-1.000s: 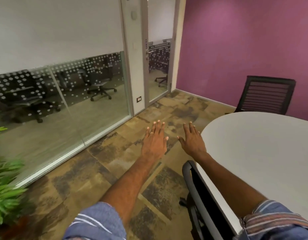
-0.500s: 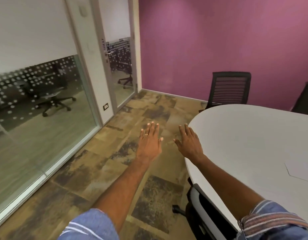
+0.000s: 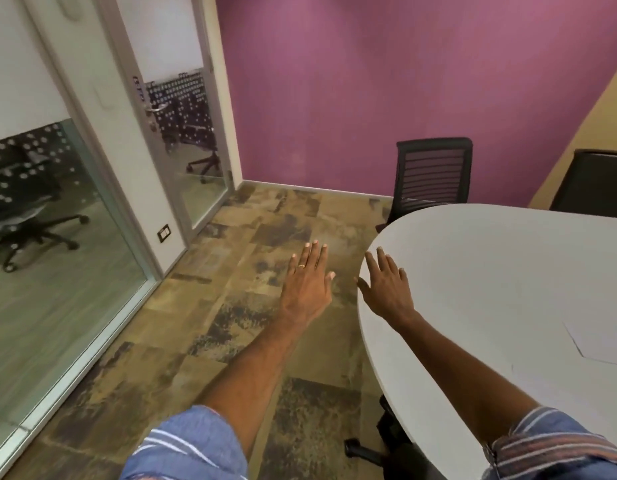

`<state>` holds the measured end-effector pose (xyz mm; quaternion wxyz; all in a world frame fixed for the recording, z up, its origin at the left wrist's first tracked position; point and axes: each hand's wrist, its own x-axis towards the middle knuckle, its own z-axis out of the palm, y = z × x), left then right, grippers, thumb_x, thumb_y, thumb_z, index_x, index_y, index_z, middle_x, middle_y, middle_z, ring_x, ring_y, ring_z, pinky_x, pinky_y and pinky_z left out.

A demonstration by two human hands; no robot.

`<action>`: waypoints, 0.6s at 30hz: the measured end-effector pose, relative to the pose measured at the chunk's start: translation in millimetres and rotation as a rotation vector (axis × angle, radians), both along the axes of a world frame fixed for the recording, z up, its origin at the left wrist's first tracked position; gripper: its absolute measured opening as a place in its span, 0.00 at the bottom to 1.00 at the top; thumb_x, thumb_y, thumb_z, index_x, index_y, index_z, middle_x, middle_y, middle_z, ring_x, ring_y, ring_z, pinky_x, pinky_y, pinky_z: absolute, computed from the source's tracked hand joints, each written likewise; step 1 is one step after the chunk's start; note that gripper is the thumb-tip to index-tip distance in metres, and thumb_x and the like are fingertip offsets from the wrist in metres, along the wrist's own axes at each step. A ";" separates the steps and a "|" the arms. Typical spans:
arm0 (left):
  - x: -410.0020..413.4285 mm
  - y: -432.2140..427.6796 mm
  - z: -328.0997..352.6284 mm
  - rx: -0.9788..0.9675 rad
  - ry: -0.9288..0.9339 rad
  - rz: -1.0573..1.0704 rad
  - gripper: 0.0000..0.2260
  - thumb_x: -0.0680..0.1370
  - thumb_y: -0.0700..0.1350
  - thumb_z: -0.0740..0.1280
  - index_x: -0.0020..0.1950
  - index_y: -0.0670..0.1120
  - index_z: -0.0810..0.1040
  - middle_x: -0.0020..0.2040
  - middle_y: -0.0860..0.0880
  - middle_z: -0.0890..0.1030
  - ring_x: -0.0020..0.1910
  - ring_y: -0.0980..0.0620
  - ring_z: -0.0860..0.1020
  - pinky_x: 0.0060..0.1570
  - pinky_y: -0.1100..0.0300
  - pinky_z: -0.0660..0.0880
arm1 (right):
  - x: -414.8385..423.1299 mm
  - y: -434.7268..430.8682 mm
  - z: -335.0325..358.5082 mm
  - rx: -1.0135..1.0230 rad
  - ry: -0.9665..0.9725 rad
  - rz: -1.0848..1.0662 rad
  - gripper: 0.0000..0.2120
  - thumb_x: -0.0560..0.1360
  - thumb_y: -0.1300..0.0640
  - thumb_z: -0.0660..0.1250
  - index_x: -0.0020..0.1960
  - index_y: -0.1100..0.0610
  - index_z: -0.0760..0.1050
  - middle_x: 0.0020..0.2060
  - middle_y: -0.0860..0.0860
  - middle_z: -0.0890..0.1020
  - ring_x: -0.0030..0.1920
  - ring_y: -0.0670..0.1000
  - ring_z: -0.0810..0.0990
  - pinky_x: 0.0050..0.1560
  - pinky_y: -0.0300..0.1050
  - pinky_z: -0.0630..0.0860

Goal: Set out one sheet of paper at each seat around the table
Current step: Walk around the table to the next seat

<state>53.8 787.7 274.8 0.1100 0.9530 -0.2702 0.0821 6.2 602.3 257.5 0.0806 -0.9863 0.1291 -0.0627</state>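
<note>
Lying in from the near edge of the surface [image 3: 490,271], one sheet of paper [image 3: 601,344] is looking light, limp and slippery; pinching a corner seems best. The left hand [image 3: 305,289] is hovering over the floor [image 3: 231,271], the right hand [image 3: 386,289] over the surface's curved end, fingers [image 3: 314,252] straight, holding nothing.

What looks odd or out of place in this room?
Nothing is spilled or broken. The only white sheet in view on the table seems to lie at an angle to its edge, and the left hand and right hand are spread open, holding no paper.
</note>
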 end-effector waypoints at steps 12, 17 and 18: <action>133.4 -64.6 -2.4 0.018 -0.008 -0.361 0.27 0.86 0.54 0.46 0.82 0.45 0.45 0.83 0.45 0.47 0.82 0.47 0.45 0.80 0.46 0.48 | 74.8 -32.5 -9.0 0.041 -0.006 -0.404 0.34 0.82 0.37 0.52 0.82 0.50 0.46 0.82 0.53 0.47 0.81 0.60 0.49 0.77 0.68 0.53; 176.3 -91.9 -2.0 0.031 -0.054 -0.500 0.27 0.85 0.54 0.46 0.82 0.45 0.46 0.83 0.44 0.49 0.82 0.45 0.48 0.80 0.46 0.50 | 89.6 -41.2 -6.1 0.054 -0.015 -0.546 0.33 0.82 0.37 0.51 0.82 0.50 0.46 0.82 0.53 0.46 0.81 0.59 0.49 0.77 0.67 0.52; 182.6 -99.2 -5.1 0.024 -0.056 -0.523 0.27 0.85 0.54 0.46 0.82 0.45 0.46 0.83 0.44 0.49 0.82 0.45 0.48 0.80 0.46 0.50 | 89.8 -44.7 -6.8 0.055 -0.012 -0.571 0.33 0.82 0.38 0.51 0.82 0.50 0.46 0.82 0.53 0.46 0.81 0.59 0.48 0.77 0.67 0.52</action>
